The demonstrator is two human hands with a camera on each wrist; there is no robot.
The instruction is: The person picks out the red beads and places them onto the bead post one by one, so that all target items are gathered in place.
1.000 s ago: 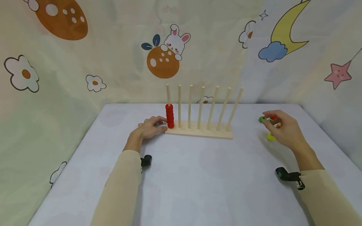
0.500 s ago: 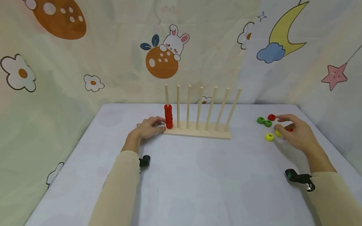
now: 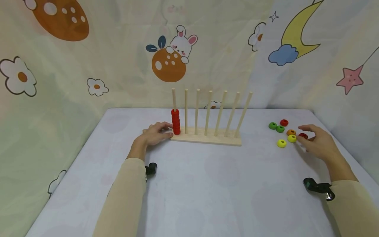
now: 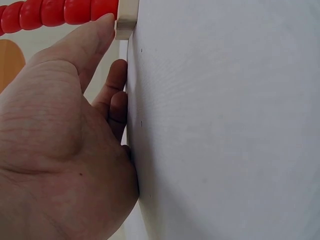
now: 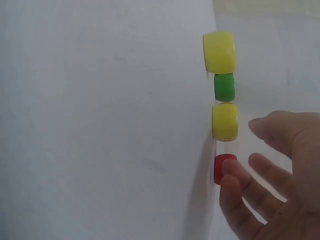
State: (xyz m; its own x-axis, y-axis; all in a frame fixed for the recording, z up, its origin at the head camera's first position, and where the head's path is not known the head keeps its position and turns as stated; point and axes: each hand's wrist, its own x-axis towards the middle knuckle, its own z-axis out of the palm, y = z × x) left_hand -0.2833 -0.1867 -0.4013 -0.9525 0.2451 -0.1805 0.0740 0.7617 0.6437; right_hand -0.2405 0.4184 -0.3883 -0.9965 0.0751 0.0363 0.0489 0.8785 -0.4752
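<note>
A wooden peg rack (image 3: 207, 140) has a row of upright pegs. Red beads (image 3: 175, 122) are stacked on its leftmost peg. My left hand (image 3: 156, 134) holds the left end of the rack's base, thumb at the front corner beside the lowest bead; the left wrist view shows the thumb tip (image 4: 107, 27) against it. My right hand (image 3: 320, 143) hovers at the loose beads, thumb and fingers spread around a red bead (image 3: 303, 135). In the right wrist view the fingers partly overlap that red bead (image 5: 219, 170); contact cannot be told.
Left of my right hand lie yellow beads (image 3: 281, 143), an orange bead (image 3: 291, 132), green beads (image 3: 272, 125) and another red bead (image 3: 284, 122). A patterned cloth (image 3: 127, 65) hangs behind the white table (image 3: 189, 184). Small black cameras (image 3: 318, 187) sit at both wrists.
My right hand has moved right and toward me, from above the green beads to the rightmost red bead, uncovering the others. My left hand stays at the rack's end.
</note>
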